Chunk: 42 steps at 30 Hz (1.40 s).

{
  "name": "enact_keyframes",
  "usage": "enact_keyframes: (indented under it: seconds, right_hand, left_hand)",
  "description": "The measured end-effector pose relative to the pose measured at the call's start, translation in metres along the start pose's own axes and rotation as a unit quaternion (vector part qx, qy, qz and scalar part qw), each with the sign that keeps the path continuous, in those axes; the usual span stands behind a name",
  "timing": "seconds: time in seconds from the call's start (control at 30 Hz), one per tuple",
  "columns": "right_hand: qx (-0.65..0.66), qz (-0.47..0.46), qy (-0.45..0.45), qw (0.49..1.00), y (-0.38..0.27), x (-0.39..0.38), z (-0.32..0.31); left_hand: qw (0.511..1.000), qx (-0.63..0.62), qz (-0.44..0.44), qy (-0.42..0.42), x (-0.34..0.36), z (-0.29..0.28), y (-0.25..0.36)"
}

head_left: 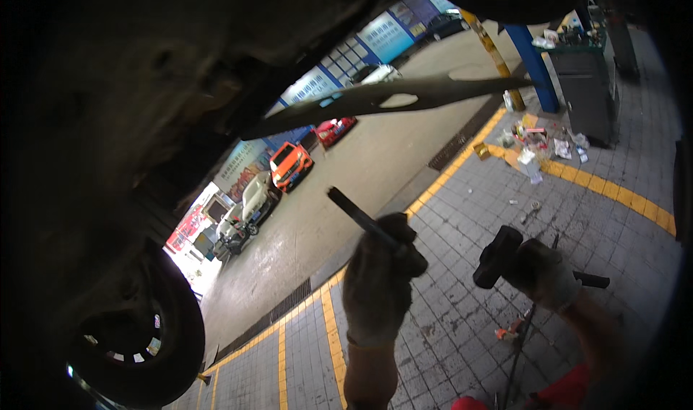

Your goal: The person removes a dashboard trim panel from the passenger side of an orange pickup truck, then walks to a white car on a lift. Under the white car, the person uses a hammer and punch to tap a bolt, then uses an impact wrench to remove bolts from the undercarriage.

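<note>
Vehicle underside [144, 85] was seen in deep shadow. To its lower right, a dark rod [357, 213] was clasped by the curled fingers of the left hand [377, 291]; farther right of it, a hammer [498, 257] was gripped by the right hand [545, 274], fingers wrapped around.

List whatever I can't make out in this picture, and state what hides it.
All in the head view:
Gripped part of the dark rod: covered by the left hand.
Middle of the handle of the hammer: covered by the right hand.
Details of the vehicle underside: lost in deep shadow.
Upper part of the top wheel: cut off by the picture's top edge.
Separate items in the litter pile: too small and jumbled.
</note>
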State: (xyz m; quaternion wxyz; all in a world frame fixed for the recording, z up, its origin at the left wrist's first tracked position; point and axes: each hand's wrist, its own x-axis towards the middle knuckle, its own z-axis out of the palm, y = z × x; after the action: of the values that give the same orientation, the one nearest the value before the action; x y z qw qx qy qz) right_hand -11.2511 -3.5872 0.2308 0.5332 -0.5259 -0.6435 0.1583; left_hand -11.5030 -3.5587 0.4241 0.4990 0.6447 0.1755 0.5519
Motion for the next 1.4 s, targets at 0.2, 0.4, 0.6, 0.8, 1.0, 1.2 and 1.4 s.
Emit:
enact_keyframes:
  seconds: [0.2, 0.4, 0.6, 0.8, 1.0, 1.2, 1.4]
  right_hand:
    - [-0.032, -0.13, -0.051, 0.99, -0.108, -0.004, -0.033]
    - [-0.137, -0.187, -0.069, 0.97, -0.159, -0.008, -0.049]
    - [-0.166, -0.221, -0.059, 0.959, -0.186, -0.004, -0.07]
    - [-0.197, -0.245, -0.055, 0.948, -0.219, 0.007, -0.097]
    - [-0.32, -0.344, -0.01, 0.883, -0.268, 0.06, -0.123]
    - [-0.375, -0.444, 0.075, 0.81, -0.329, 0.132, -0.133]
    - [-0.485, -0.434, 0.088, 0.754, -0.364, 0.16, -0.141]
  left_hand:
    - [0.984, 0.114, 0.134, 0.014, 0.017, 0.028, 0.114]
    - [0.996, 0.034, 0.078, 0.003, 0.052, 0.032, 0.169]
    - [0.991, 0.059, 0.109, 0.049, 0.088, 0.027, 0.185]
    - [0.968, 0.206, 0.136, -0.045, 0.104, 0.006, 0.207]
    - [0.971, 0.147, 0.182, -0.042, 0.126, 0.011, 0.219]
    - [0.979, 0.111, 0.166, -0.037, 0.125, 0.016, 0.227]
    - [0.987, 0.06, 0.133, -0.064, 0.115, 0.014, 0.235]
